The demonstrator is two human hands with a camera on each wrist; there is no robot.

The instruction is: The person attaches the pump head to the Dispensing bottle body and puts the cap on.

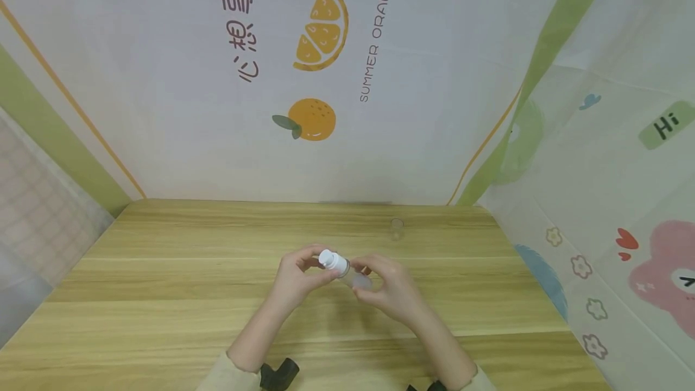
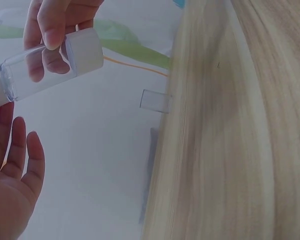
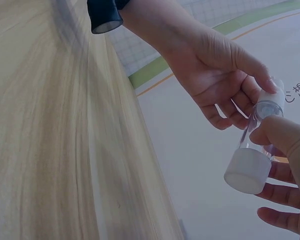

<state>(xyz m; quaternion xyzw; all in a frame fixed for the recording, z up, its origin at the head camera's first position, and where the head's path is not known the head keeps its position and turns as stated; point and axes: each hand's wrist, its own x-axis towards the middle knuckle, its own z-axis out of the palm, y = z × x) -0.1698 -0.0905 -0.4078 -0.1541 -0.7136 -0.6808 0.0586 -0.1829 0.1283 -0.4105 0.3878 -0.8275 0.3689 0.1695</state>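
Note:
Both hands hold a small clear pump bottle (image 1: 361,281) tilted above the table, its white pump top (image 1: 334,262) toward the left and its white base (image 3: 248,171) toward the right. My left hand (image 1: 295,277) pinches the white top between thumb and fingers. Around the clear body curl the thumb and fingers of my right hand (image 1: 390,287), close to the white base. In the left wrist view, right-hand fingers show through the clear wall (image 2: 25,75).
A clear cap (image 1: 397,229) stands toward the back of the wooden table (image 1: 179,282), right of the hands. Behind rises a white printed curtain (image 1: 434,107), and another printed sheet (image 1: 597,174) hangs at the right. Dark camera mounts (image 1: 279,375) sit at the wrists.

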